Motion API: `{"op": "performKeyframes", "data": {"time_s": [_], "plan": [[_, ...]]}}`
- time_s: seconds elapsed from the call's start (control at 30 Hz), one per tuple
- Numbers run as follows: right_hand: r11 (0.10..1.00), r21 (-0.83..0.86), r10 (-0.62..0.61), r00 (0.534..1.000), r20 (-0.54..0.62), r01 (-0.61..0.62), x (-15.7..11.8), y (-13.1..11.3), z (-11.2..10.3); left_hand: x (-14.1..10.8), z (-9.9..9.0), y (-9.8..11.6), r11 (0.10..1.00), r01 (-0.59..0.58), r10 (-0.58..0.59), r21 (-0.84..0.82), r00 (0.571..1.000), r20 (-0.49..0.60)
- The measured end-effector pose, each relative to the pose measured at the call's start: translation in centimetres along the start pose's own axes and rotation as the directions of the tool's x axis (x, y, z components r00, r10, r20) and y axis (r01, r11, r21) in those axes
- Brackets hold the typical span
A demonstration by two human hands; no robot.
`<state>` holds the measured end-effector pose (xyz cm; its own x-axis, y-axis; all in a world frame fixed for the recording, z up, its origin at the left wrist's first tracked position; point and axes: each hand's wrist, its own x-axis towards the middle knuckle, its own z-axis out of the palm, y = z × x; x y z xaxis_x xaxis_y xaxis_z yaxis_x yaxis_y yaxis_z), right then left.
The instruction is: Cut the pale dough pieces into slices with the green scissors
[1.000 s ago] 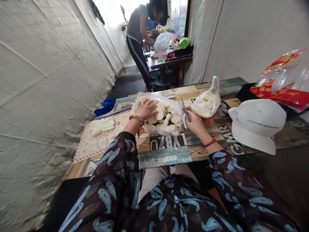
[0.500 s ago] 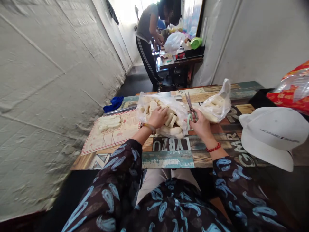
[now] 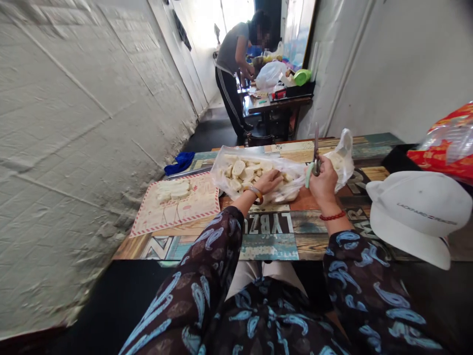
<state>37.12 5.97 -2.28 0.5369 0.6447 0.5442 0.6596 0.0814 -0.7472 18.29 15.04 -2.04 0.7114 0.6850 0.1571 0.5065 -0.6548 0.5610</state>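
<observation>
My left hand lies on the pale cut pieces in a clear plastic bag, its fingers stretched toward the bag's right end. The pieces look like chunks of a soft white food; I cannot tell the kind. Held in my right hand is a pair of scissors with pale green handles, blades pointing up and away from me. Just beyond that hand stands a second plastic bag of pale pieces, partly hidden by it.
On the left, pale strips lie on a printed paper sheet near a blue cloth. A white cap and a red-and-clear package sit at right. Farther off, a person bends over a cluttered table.
My left hand has slid right across the pieces, uncovering those at the bag's left. My right hand has moved right, turning the scissors more upright. The view has shifted slightly.
</observation>
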Motion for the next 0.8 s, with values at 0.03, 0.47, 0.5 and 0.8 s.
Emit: {"op": "performKeyframes", "data": {"time_s": [0.03,0.47,0.5,0.8], "plan": [[1.0,-0.005,-0.006,1.0,0.025,0.006,0.1,0.0,-0.3,-0.2,-0.3,-0.1,0.999,0.031,-0.03,0.009,0.999,-0.021],[0.998,-0.002,-0.064,0.995,0.076,0.064,-0.5,-1.3,-0.6,-7.0,-9.7,-6.2,0.787,0.089,-0.027,0.61,0.994,-0.11],[0.997,-0.016,-0.068,0.995,0.079,0.069,-0.5,-1.5,-0.5,-7.2,-9.8,-6.3,0.765,0.122,-0.048,0.632,0.99,-0.133],[0.994,-0.083,-0.072,0.995,0.068,0.078,-0.2,-3.0,-2.6,-8.1,-6.2,-2.0,0.889,-0.095,0.102,0.448,0.995,0.009]]}}
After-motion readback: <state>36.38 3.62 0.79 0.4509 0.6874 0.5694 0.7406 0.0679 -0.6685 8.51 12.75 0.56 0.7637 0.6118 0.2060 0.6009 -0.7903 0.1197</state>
